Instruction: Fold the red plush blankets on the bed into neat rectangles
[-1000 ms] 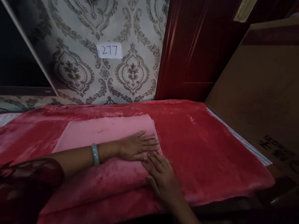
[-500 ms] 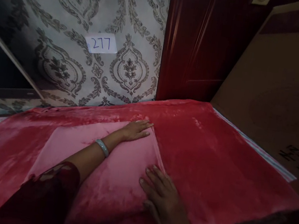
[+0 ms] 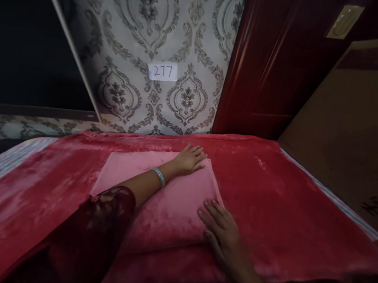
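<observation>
A folded pink plush cloth (image 3: 188,199) lies flat on a red plush blanket (image 3: 280,214). My left hand (image 3: 189,161) rests palm down on its far right corner, fingers spread. A pale bracelet (image 3: 158,177) circles that wrist, and the dark red sleeve (image 3: 101,223) crosses over the cloth's left part. Near the cloth's right edge, my right hand (image 3: 223,234) lies with fingers outstretched, fingertips on the pink surface. Neither hand grips anything that I can see.
A patterned wall (image 3: 123,58) with a "277" paper label (image 3: 163,71) stands behind the blanket. To the left is a dark screen (image 3: 32,37). A red-brown door (image 3: 273,55) and a large cardboard box (image 3: 362,122) stand at the right. Striped fabric (image 3: 335,193) shows beneath the blanket.
The view has swung left, so more of the screen shows and everything sits farther right. Both hands stay at about the same spots on the pink cloth; the left fingers look more spread.
</observation>
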### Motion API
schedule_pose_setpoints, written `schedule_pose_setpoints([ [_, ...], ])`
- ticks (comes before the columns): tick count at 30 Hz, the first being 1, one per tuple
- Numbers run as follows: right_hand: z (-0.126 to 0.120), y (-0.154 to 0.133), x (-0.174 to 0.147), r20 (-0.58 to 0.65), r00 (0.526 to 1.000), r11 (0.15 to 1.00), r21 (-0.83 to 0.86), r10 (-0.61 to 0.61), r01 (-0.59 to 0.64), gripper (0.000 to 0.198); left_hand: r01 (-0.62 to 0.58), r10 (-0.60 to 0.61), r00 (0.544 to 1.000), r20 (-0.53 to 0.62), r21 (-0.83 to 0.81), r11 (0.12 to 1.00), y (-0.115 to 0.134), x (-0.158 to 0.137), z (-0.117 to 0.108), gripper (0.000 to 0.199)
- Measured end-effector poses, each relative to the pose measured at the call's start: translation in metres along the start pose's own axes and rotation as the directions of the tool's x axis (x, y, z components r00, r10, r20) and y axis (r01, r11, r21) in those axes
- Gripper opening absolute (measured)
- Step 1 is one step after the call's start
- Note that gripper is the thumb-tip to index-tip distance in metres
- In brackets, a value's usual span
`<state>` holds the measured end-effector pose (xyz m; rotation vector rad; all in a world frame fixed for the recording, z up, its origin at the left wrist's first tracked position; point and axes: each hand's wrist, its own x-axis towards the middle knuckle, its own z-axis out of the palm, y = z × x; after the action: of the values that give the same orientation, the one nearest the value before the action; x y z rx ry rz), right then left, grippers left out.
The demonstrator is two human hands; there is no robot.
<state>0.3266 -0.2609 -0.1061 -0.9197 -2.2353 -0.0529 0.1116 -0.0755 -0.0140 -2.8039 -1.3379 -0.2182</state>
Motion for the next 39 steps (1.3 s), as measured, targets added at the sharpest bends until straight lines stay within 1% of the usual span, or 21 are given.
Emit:
schedule_pose_setpoints([
  [2, -0.011, -0.003, 0.006, 0.015, 1.000, 1.000, -0.028, -0.014, 0.015, 0.040, -0.033, 0.032, 0.999, -0.014, -0.050, 0.998, 0.005, -0.016, -0.010, 0.055],
  [4, -0.025, -0.013, 0.020, 0.024, 0.999, 0.999, -0.034, -0.031, 0.032, 0.038, -0.100, 0.097, 0.995, -0.023, -0.204, 0.974, 0.011, -0.039, -0.017, 0.057],
  [6, -0.035, -0.028, 0.043, 0.047, 0.995, 0.996, 0.021, -0.086, 0.085, 0.037, -0.160, 0.161, 0.986, -0.031, -0.400, 0.902, 0.018, -0.066, -0.023, 0.062],
  [7, -0.036, -0.037, 0.057, 0.075, 0.986, 0.987, 0.072, -0.146, 0.140, 0.037, -0.178, 0.183, 0.982, -0.036, -0.483, 0.858, 0.022, -0.079, -0.025, 0.065],
  [8, -0.034, -0.046, 0.071, 0.112, 0.969, 0.970, 0.129, -0.220, 0.205, 0.037, -0.190, 0.202, 0.979, -0.037, -0.543, 0.818, 0.025, -0.091, -0.027, 0.068],
  [10, -0.021, -0.061, 0.099, 0.171, 0.909, 0.913, 0.224, -0.380, 0.340, 0.035, -0.199, 0.227, 0.973, -0.026, -0.592, 0.781, 0.028, -0.111, -0.031, 0.072],
  [11, -0.011, -0.066, 0.110, 0.196, 0.875, 0.884, 0.255, -0.443, 0.391, 0.035, -0.190, 0.229, 0.973, -0.006, -0.585, 0.788, 0.027, -0.118, -0.032, 0.073],
  [13, 0.011, -0.072, 0.125, 0.237, 0.816, 0.839, 0.293, -0.528, 0.458, 0.035, -0.140, 0.205, 0.976, 0.069, -0.524, 0.840, 0.021, -0.127, -0.031, 0.069],
  [14, 0.021, -0.072, 0.129, 0.252, 0.793, 0.823, 0.305, -0.554, 0.478, 0.035, -0.113, 0.185, 0.977, 0.109, -0.472, 0.874, 0.015, -0.129, -0.030, 0.067],
  [16, 0.036, -0.070, 0.128, 0.272, 0.770, 0.809, 0.316, -0.577, 0.495, 0.037, -0.104, 0.166, 0.973, 0.160, -0.339, 0.935, -0.001, -0.129, -0.025, 0.062],
  [18, 0.042, -0.067, 0.123, 0.295, 0.764, 0.813, 0.317, -0.574, 0.488, 0.042, -0.125, 0.161, 0.974, 0.162, -0.212, 0.969, -0.021, -0.126, -0.020, 0.063],
  [20, 0.042, -0.065, 0.119, 0.335, 0.762, 0.827, 0.323, -0.554, 0.460, 0.047, -0.108, 0.128, 0.981, 0.145, -0.139, 0.984, -0.043, -0.119, -0.015, 0.065],
  [23, 0.036, -0.065, 0.118, 0.387, 0.755, 0.842, 0.349, -0.529, 0.411, 0.049, -0.036, 0.056, 0.990, 0.128, -0.156, 0.987, -0.076, -0.104, -0.007, 0.065],
  [26, 0.033, -0.066, 0.121, 0.432, 0.746, 0.853, 0.376, -0.506, 0.361, 0.050, 0.018, 0.012, 0.994, 0.109, -0.265, 0.964, -0.100, -0.091, 0.001, 0.065],
  [29, 0.033, -0.066, 0.123, 0.460, 0.744, 0.862, 0.394, -0.484, 0.317, 0.050, 0.049, -0.030, 0.998, 0.060, -0.348, 0.936, -0.110, -0.086, 0.008, 0.064],
  [32, 0.035, -0.064, 0.123, 0.469, 0.739, 0.860, 0.415, -0.483, 0.299, 0.051, 0.053, -0.053, 0.999, 0.011, -0.358, 0.932, -0.111, -0.087, 0.012, 0.064],
  [36, 0.038, -0.063, 0.122, 0.436, 0.756, 0.854, 0.416, -0.489, 0.312, 0.051, 0.041, -0.044, 0.999, -0.001, -0.313, 0.949, -0.109, -0.090, 0.014, 0.066],
  [39, 0.041, -0.063, 0.120, 0.401, 0.772, 0.852, 0.400, -0.493, 0.337, 0.051, 0.049, -0.051, 0.999, -0.006, -0.216, 0.975, -0.104, -0.090, 0.013, 0.063],
])
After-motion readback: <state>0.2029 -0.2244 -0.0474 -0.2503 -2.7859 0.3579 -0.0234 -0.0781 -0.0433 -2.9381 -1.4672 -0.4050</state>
